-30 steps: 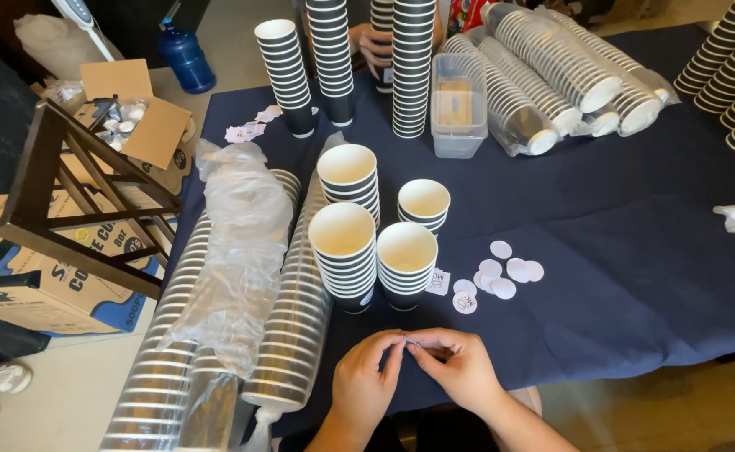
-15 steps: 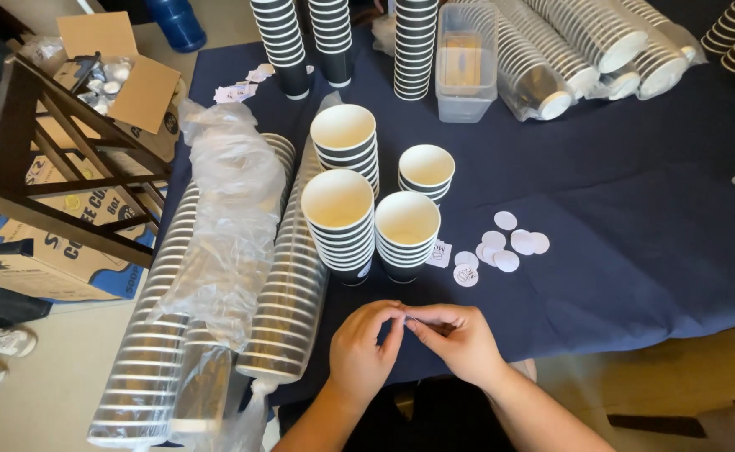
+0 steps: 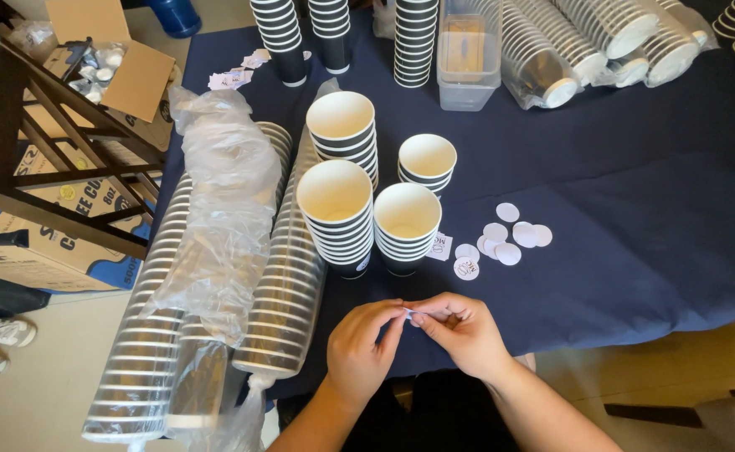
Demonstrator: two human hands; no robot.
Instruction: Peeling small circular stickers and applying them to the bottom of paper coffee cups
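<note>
My left hand [image 3: 359, 347] and my right hand [image 3: 460, 331] meet at the near edge of the table, fingertips pinched together on a small white sticker piece [image 3: 408, 313]. Just beyond them stand several short stacks of dark ribbed paper cups [image 3: 336, 213] with white insides. Several round white stickers [image 3: 506, 238] lie loose on the dark blue tablecloth [image 3: 635, 218], to the right of the cups.
Long sleeves of stacked cups in clear plastic [image 3: 217, 276] lie along the table's left edge. Taller cup stacks [image 3: 416, 38], a clear plastic box [image 3: 468, 54] and more bagged cups [image 3: 585, 33] line the far side. A dark wooden stool [image 3: 41, 151] and cardboard boxes [image 3: 58, 243] stand on the floor at left.
My view has tilted down and moved closer to the table. Both hands stay pinched together on the small sticker piece, with the fingers shifted slightly.
</note>
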